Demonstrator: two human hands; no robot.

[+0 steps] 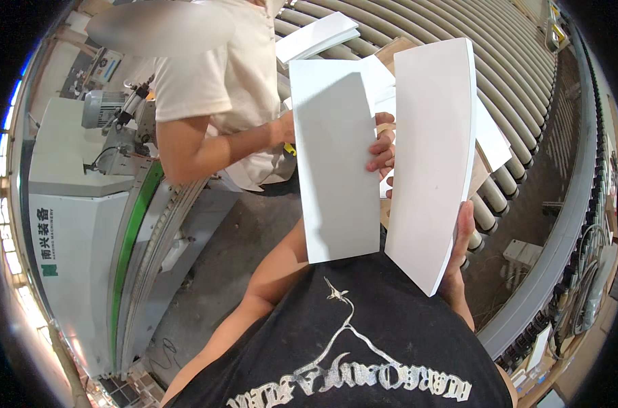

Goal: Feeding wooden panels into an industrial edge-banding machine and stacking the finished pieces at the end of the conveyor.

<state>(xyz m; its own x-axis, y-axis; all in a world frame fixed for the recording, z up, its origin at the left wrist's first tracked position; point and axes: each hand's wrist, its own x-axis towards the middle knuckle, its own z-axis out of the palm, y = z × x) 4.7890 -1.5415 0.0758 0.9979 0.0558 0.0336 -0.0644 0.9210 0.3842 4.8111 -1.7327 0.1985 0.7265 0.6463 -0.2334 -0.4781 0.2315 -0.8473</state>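
My left hand (383,151) grips a white rectangular panel (336,163). The forearm passes behind it, and several fingers curl round its right edge. A shadow covers much of this panel's face. In my right hand (462,238) is a second white panel (431,149), with a visible thick right edge and a slanted lower end. My thumb lies along that edge, while the rest of the hand is mostly behind the panel. Both panels are held up in front of my body, side by side with a narrow gap between them.
Other white panels (319,37) lie on a roller conveyor (424,17) beyond my hands. A co-worker in a cream shirt (248,75) stands at the far left, one arm reaching behind my left panel. A large white-and-green machine (78,238) is at the left; a grey rail (526,316) curves along the right.
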